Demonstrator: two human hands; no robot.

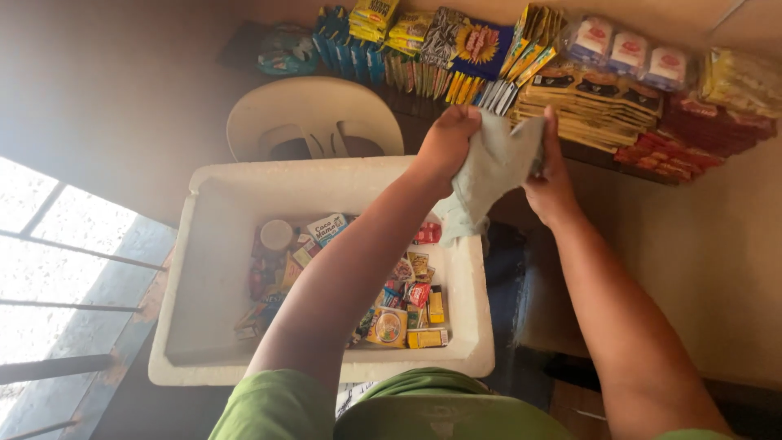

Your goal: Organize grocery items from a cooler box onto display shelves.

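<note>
Stacked snack packets (pixel 586 90) line a shelf just beyond the fingers; below them sits a white foam box (pixel 212 269) of small cartons. Left hand (pixel 446 143) and right hand (pixel 551 181) each pinch the pale cloth (pixel 493 167) between them; soft and light, it likely handles best by its edges. Its lower end droops; fingertips are hidden in folds.

Both hands raised over foam box (pixel 212 269), left arm (pixel 350 277) crossing its open top. Packets (pixel 407 301) crowd box's right and middle; left floor strip bare, reachable. Chair (pixel 314 122) just behind box. Shelf (pixel 595 151) packed with sachets (pixel 586 102), no gap. Window bars (pixel 73 305) block left.
</note>
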